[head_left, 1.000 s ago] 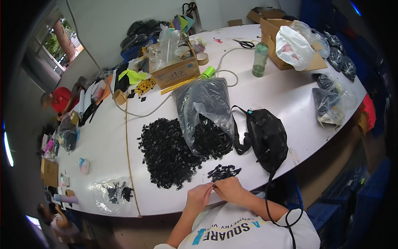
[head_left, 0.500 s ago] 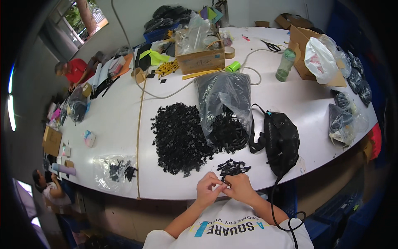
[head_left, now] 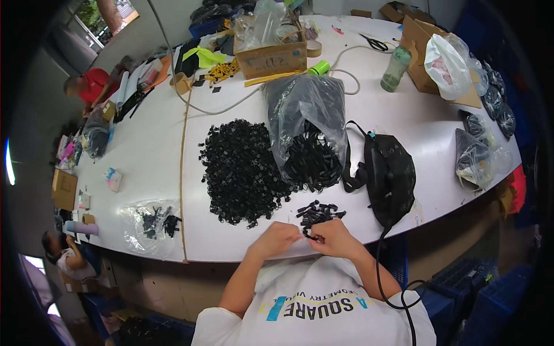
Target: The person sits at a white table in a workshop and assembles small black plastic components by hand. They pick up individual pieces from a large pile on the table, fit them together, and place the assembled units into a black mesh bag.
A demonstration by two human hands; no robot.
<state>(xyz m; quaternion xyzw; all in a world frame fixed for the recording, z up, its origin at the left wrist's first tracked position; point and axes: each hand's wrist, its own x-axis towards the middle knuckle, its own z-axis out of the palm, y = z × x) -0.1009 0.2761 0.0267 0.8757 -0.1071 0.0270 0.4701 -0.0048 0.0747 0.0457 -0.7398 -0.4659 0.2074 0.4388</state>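
Observation:
At the table's near edge, my left hand (head_left: 278, 239) is closed with its fingertips pinched; whatever is in them is too small to make out. Just right of it, my right hand (head_left: 334, 237) pinches a small black strip-like piece (head_left: 310, 236) that sticks out toward the left fingertips. A little heap of similar short black pieces (head_left: 318, 213) lies right beyond my fingers. Farther left spreads a large pile of small black parts with loops (head_left: 242, 173). Behind the little heap, a clear plastic bag (head_left: 303, 98) spills more black strip pieces (head_left: 314, 158) from its opening.
A black bag (head_left: 391, 179) with a strap and cord lies to the right. A clear bag with black bits (head_left: 150, 225) is at the left. Farther back stand a cardboard box (head_left: 271, 60), a green bottle (head_left: 396, 69) and scissors (head_left: 375, 42). Two people sit along the left side.
My hands have drawn apart slightly, the left moving left. The black piece at my right fingertips now shows. The whole view has shifted, so the table sits higher in it.

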